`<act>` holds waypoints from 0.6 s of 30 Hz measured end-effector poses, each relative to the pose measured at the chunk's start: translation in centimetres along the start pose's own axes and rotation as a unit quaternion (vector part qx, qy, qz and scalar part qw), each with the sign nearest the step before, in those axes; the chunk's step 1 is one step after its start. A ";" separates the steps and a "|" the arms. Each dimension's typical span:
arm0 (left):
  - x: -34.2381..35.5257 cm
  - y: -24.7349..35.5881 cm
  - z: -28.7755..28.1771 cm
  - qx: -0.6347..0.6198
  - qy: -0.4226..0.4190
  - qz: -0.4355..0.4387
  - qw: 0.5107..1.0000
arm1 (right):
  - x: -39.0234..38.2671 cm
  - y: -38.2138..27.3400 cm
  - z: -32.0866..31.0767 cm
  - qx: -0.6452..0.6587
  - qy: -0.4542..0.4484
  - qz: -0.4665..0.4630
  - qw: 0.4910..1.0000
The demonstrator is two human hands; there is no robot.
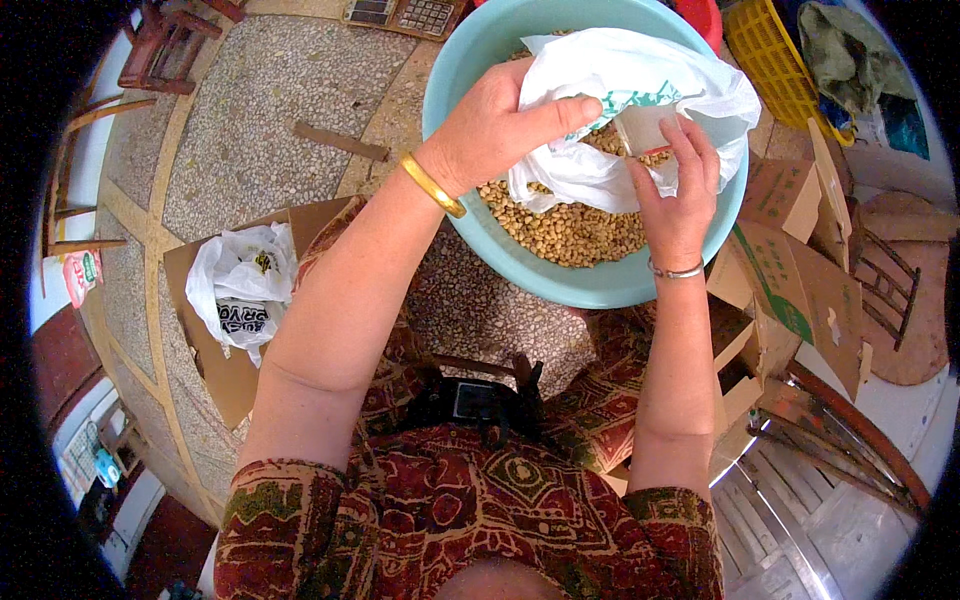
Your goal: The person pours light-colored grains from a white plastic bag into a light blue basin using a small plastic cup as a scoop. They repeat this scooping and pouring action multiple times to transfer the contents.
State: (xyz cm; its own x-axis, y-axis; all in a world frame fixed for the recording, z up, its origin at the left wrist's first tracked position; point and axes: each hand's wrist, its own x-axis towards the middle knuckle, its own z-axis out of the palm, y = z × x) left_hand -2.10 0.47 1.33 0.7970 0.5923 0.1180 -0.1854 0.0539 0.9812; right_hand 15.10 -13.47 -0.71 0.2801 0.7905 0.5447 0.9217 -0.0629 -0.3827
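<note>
A pale blue basin [560, 288] stands in front of me, holding many small tan beans or shelled nuts [560, 232]. Above them is a white plastic bag [720, 85] with green print, its mouth spread wide. My left hand [505, 115], a gold bangle on its wrist, grips the bag's left rim with the thumb laid over the plastic. At the right side of the bag's mouth, my right hand [680, 185] has its fingers curled round a small pale, boxy container [643, 128] with a red edge. The container's lower part is hidden by the bag and fingers.
Left of my legs, a crumpled white bag [240, 285] lies on flattened cardboard [215, 375]. Open cardboard boxes [800, 285] crowd the right side, below a yellow crate [775, 60]. A flat wooden strip [340, 141] lies on the floor; a wooden stool [165, 50] stands far left.
</note>
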 end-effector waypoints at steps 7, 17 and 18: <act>0.3 0.2 0.3 0.006 0.040 0.021 0.999 | -0.7 0.2 -0.6 0.324 0.062 0.145 0.933; 1.4 -1.8 0.6 -0.062 0.127 0.039 0.989 | -2.9 0.9 -2.7 0.274 -0.340 0.227 0.870; 1.3 -1.5 0.7 -0.058 0.131 0.031 0.989 | -3.1 1.1 -2.3 0.203 -0.318 0.178 0.909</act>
State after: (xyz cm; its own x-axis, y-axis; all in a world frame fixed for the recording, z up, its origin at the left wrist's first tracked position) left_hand -0.35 0.60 0.13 0.6087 0.7845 0.1181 -0.3056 0.0945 0.9475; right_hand 15.90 -17.41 -1.10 0.2099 0.9645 -0.1602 0.5914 -0.2557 -0.7648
